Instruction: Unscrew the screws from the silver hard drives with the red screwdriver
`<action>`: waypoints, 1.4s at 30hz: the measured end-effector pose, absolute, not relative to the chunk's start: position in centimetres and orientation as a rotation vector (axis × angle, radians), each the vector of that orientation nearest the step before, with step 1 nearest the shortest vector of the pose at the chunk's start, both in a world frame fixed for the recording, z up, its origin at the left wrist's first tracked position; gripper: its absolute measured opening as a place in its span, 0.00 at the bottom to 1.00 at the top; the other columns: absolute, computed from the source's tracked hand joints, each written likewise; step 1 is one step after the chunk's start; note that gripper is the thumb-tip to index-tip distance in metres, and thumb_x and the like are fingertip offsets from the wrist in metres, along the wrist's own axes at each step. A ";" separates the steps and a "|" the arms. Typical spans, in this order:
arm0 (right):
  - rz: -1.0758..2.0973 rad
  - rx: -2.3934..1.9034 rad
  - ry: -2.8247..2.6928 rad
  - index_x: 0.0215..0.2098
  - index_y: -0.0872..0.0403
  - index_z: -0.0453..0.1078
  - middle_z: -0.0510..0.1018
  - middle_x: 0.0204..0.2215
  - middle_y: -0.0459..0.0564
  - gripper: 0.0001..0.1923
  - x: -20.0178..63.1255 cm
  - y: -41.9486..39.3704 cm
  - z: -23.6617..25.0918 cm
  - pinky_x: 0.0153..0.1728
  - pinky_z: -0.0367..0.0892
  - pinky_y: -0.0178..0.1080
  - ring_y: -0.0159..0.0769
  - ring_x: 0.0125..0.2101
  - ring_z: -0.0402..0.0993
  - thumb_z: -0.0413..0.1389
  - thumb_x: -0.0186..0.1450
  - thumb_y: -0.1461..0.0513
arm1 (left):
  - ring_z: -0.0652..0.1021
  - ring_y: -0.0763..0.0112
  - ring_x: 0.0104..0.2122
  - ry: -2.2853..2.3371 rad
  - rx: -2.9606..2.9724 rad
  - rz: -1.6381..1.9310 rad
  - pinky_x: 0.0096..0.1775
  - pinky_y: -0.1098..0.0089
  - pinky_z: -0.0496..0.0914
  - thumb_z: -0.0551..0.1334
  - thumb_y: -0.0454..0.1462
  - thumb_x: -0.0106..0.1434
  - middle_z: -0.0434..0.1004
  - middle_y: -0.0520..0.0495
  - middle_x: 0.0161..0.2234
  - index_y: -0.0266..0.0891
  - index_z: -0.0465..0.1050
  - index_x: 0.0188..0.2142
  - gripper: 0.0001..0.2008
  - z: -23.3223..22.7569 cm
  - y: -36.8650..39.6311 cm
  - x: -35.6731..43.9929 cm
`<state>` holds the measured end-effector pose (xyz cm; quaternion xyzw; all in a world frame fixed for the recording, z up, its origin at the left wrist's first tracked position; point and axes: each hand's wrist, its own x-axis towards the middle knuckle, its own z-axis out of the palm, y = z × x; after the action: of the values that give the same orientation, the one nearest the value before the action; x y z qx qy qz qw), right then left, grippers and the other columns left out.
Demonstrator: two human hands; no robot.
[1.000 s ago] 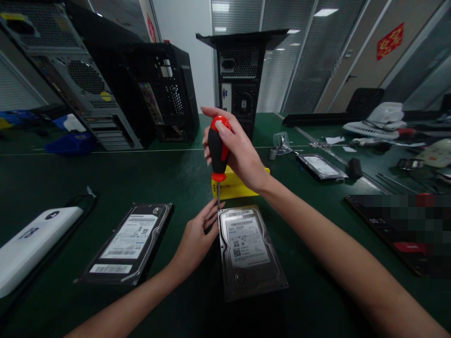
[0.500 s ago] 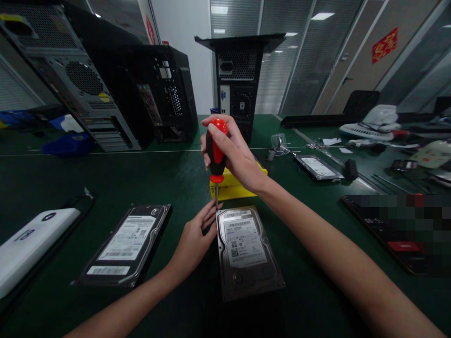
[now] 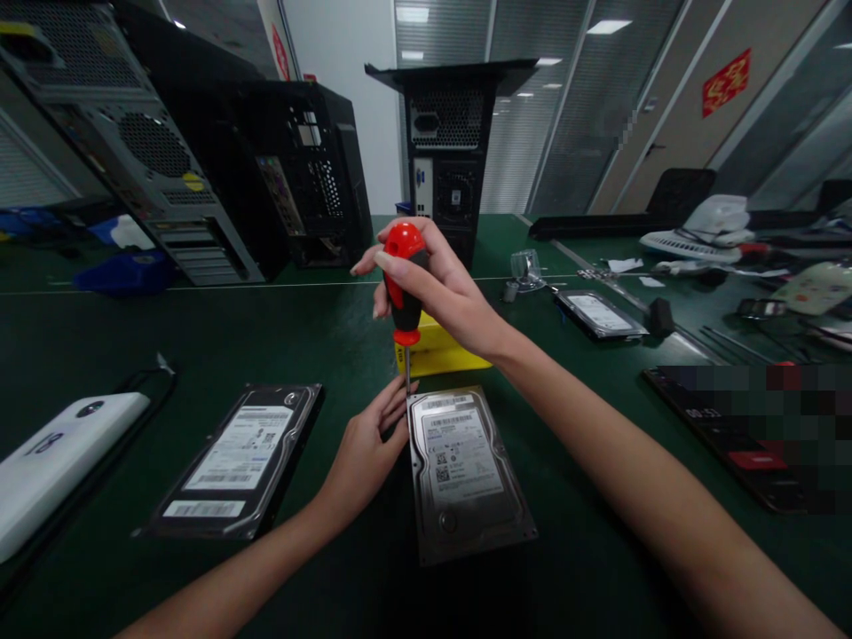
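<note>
Hard drive [image 3: 462, 466] sits label-up at lower centre of the frame, flat on the green table [image 3: 319, 337]. Left hand [image 3: 366, 448] presses against its left edge near the far corner, fingers loosely curled on the casing, not clamped round anything. Right hand [image 3: 443, 293] is wrapped firmly round the red-and-black screwdriver [image 3: 404, 293], held upright, tip down on the drive's far left corner; the screw itself is too small to make out. Bare green mat lies open in front of the drive and to its right. Left of centre, a second drive [image 3: 236, 461] lies flat, well apart. A white device [image 3: 53, 461] is cut off at the left edge. Just behind the screwdriver, a yellow box [image 3: 443, 355] is partly hidden by the right wrist. Further back, upper frame, computer towers [image 3: 299, 169] stand open-backed; right side is partly blurred out.
</note>
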<state>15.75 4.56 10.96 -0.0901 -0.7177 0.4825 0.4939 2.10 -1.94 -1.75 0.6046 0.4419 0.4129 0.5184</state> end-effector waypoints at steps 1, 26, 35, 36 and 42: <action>1.156 -0.224 -1.756 0.43 0.51 0.54 0.69 0.34 0.45 0.13 15.7 4.5 11.0 0.34 0.67 0.35 0.26 0.27 0.68 0.50 0.63 0.57 | 0.66 0.62 0.56 1.058 1.447 0.994 0.58 0.58 0.59 0.57 0.36 0.60 0.62 0.36 0.58 0.32 0.51 0.60 0.30 -1.8 -1.9 2.1; 1.071 -0.318 -1.704 0.43 0.50 0.53 0.64 0.28 0.42 0.15 15.7 4.5 10.8 0.29 0.69 0.34 0.25 0.24 0.66 0.53 0.61 0.59 | 0.66 0.60 0.56 1.068 1.440 0.975 0.57 0.57 0.61 0.58 0.36 0.59 0.63 0.36 0.57 0.31 0.52 0.60 0.30 -1.8 -1.7 2.0; 1.133 -0.295 -1.754 0.52 0.50 0.51 0.62 0.32 0.44 0.16 15.2 4.1 10.7 0.30 0.70 0.32 0.24 0.28 0.65 0.43 0.67 0.56 | 0.69 0.62 0.54 1.085 1.457 1.012 0.57 0.58 0.61 0.58 0.35 0.59 0.65 0.35 0.56 0.29 0.54 0.59 0.29 -2.1 -1.7 2.1; 1.113 -0.309 -1.770 0.52 0.50 0.52 0.62 0.32 0.44 0.16 15.2 4.1 10.7 0.31 0.70 0.33 0.25 0.28 0.65 0.43 0.67 0.57 | 0.69 0.61 0.54 1.088 1.456 1.012 0.57 0.58 0.61 0.57 0.35 0.59 0.65 0.35 0.56 0.29 0.55 0.59 0.28 -2.1 -1.7 2.1; 1.063 -0.300 -1.741 0.44 0.51 0.52 0.64 0.33 0.44 0.14 15.1 4.4 10.6 0.32 0.71 0.35 0.26 0.27 0.69 0.51 0.62 0.61 | 0.70 0.62 0.53 1.081 1.469 1.023 0.57 0.59 0.62 0.57 0.35 0.60 0.66 0.36 0.55 0.30 0.55 0.59 0.28 -2.1 -1.7 2.1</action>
<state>15.09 4.38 10.61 -0.1248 -0.7242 0.4424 0.5140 2.10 -1.70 -2.13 0.6077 0.4474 0.4232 0.5015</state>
